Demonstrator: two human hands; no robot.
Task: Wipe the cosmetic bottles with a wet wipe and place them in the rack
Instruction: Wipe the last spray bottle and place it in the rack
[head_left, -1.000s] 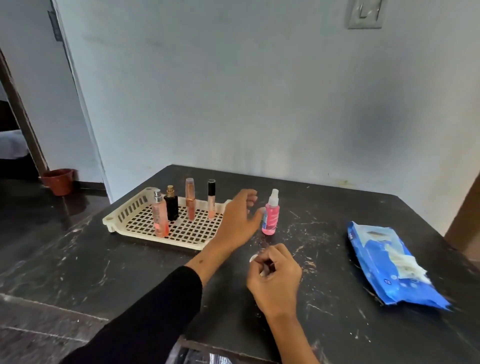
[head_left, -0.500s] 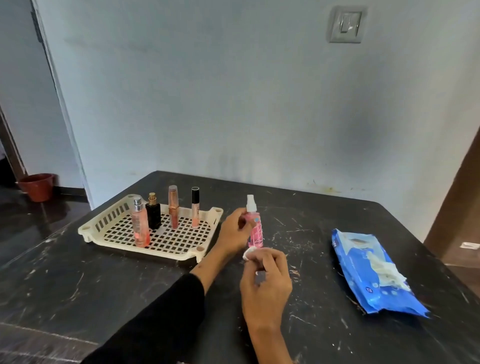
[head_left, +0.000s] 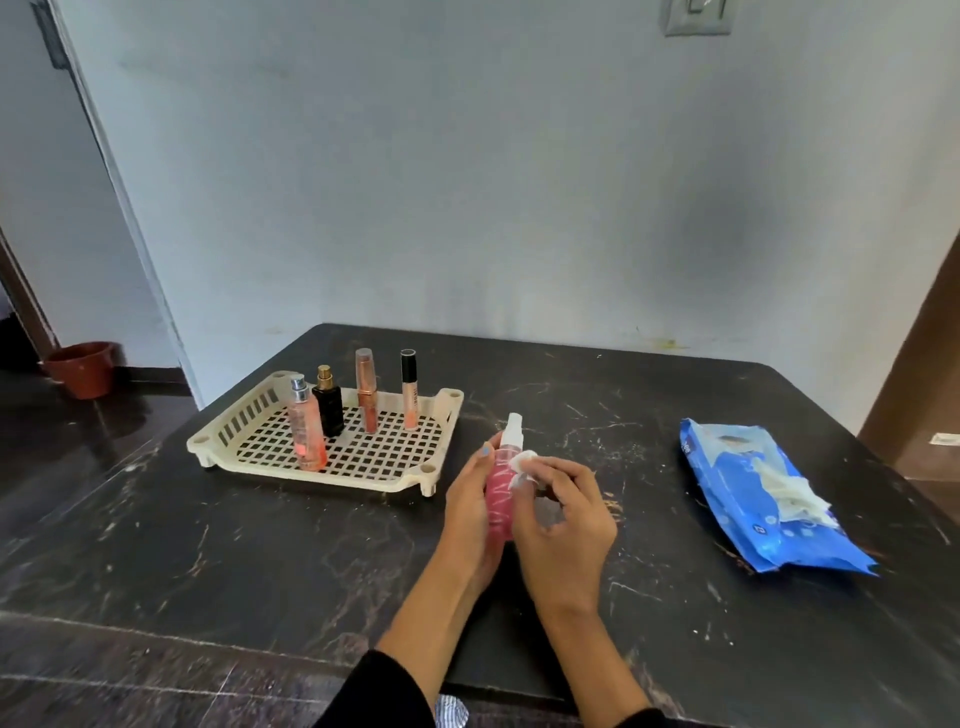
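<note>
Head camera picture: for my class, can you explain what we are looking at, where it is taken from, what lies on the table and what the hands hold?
There is no machine here. A camera worn on a person's head looks down at their own two bare hands. The left hand holds a pink spray bottle; the right hand presses a small white wipe against it. On the dark table stands a cream rack with four upright cosmetic bottles. To the right lies a blue pack of wipes.
</note>
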